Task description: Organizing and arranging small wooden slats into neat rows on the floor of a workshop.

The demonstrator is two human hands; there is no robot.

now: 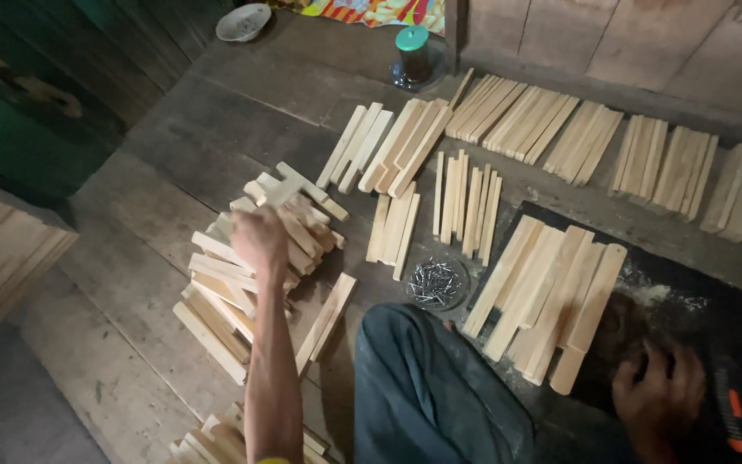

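The left hand (258, 239) is seen closed on a short wooden slat (289, 187) atop the loose slat pile (225, 301) at the left of the plank floor (156, 215). The right hand (659, 395) is laid near right on the dark mat (732, 335), fingers curled, beside the stacked slats (551, 296); its grip cannot be told. A dish of nails (436, 282) is set between

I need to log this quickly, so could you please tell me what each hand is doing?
Left hand: closed on a wooden stick over the pile.
Right hand: resting on the dark mat, holding nothing visible.
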